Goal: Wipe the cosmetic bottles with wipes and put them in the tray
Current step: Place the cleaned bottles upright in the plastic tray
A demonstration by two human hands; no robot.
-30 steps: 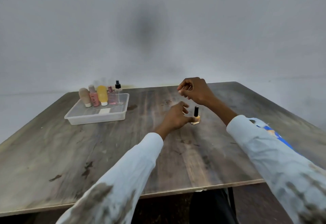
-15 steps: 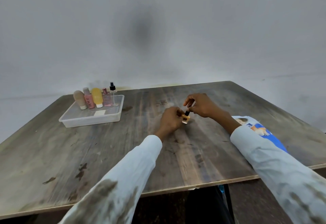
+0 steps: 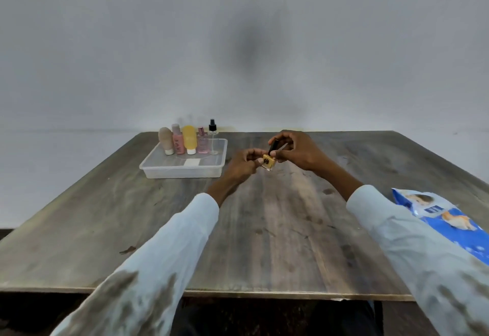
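1. Both hands meet over the middle of the worn grey-brown wooden table (image 3: 264, 229). As I read it, my left hand (image 3: 242, 166) has curled fingers pinching the glass body of the small yellow nail-polish bottle with a black cap (image 3: 269, 162); my right hand (image 3: 296, 150) closes finger and thumb on the cap end. The bottle is tilted and appears lifted off the table, well right of the tray.
2. Something pale may sit under the right fingers; I cannot tell whether it is a wipe.
3. Clear rectangular plastic tray (image 3: 182, 171), far left of centre, holds five bottles upright along its back wall: beige tube (image 3: 166, 141), pink bottle (image 3: 178, 142), yellow tube (image 3: 189, 139), pale pink glass bottle (image 3: 202, 143), clear spray bottle with a black pump (image 3: 213, 137).
4. Blue-and-white soft pack of wipes (image 3: 444, 219) lies by my right sleeve.
5. Progress, my judgement: five stowed, this one in hand, no other loose bottle in view; wiping and placing it remain.
6. Writing: a dark round mark on the yellow bottle and print on the pink one, both unreadable; the pack's picture and lettering are too blurred to read.
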